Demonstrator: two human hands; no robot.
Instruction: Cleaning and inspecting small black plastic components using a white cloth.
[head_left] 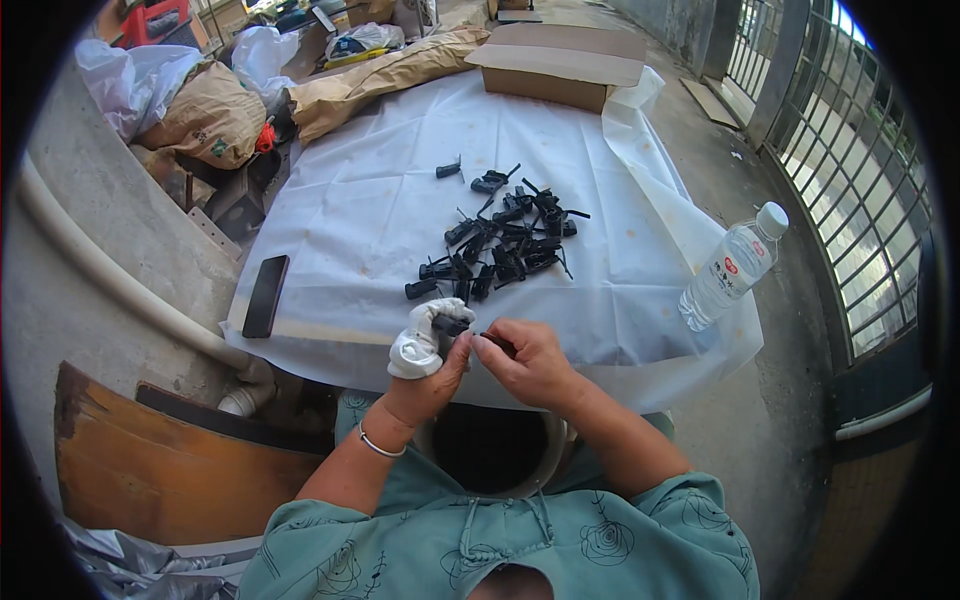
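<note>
My left hand (428,352), fingers wrapped in white cloth, pinches a small black plastic part (452,325); my right hand (530,360) grips its thin end. Light, stiff, probably snappable; the pile of black parts (500,245) lies just beyond.

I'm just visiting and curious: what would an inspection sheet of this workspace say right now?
Surface: table covered with a white sheet.
Job's things: pile of small black plastic parts mid-table; one black part held between both hands.
Clutter: dark phone at left edge, clear water bottle at right edge, cardboard box at far end.
Hands: left hand, its fingers wrapped in white cloth, grips the part; right hand pinches a thin black piece against it.
Cables: nothing seen.
Surroundings: brown and white sacks at far left, metal railing at right, concrete floor.
</note>
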